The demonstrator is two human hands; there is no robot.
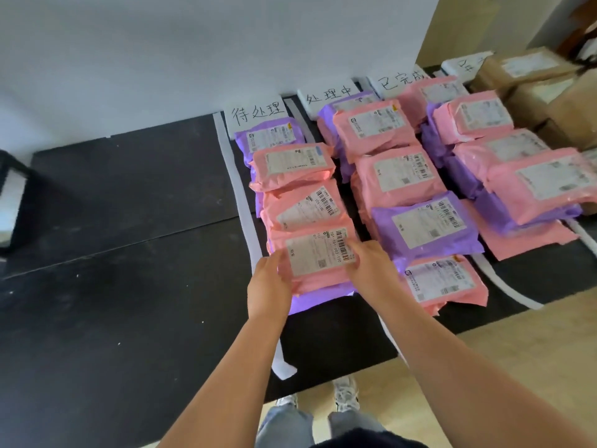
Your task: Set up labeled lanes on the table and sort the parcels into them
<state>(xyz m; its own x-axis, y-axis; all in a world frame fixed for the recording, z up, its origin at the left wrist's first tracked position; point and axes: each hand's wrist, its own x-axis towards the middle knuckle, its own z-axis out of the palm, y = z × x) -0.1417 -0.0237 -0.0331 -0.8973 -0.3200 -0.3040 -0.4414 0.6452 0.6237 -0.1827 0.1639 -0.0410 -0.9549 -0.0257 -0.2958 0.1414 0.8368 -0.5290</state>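
Both hands grip one pink parcel [318, 257], the left hand [269, 282] curled round its left edge and the right hand [371, 270] round its right edge. Under the pink parcel lies a purple parcel [323, 299]. Beyond it, more parcels run to a handwritten label [258, 113]; right of it, two fuller lanes cover the black table [129, 286].

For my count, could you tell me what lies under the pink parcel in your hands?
A purple parcel shows its front edge under the pink parcel; the rest is covered.
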